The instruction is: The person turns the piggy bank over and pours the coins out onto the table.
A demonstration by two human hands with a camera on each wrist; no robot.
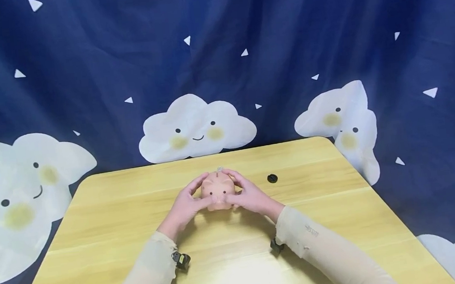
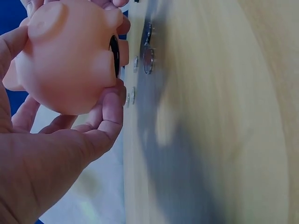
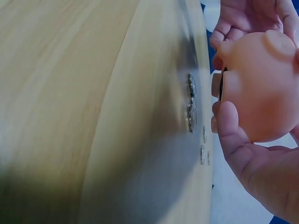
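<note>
Both my hands hold a pink piggy bank point(image 1: 217, 190) over the middle of the wooden table point(image 1: 116, 228). My left hand point(image 1: 184, 206) grips its left side, fingers curled round the body point(image 2: 65, 56). On the other side, my right hand point(image 1: 252, 197) cups it, thumb by the underside point(image 3: 266, 88). The wrist views show the pig lifted a little off the table, with a black-rimmed hole in its belly. Several coins point(image 2: 148, 60) lie on the wood under it point(image 3: 192, 116).
A small round black plug point(image 1: 272, 178) lies on the table to the right of my hands. A dark blue backdrop with white clouds point(image 1: 197, 126) hangs close behind the table's far edge. Bare wood stretches left, right and toward me.
</note>
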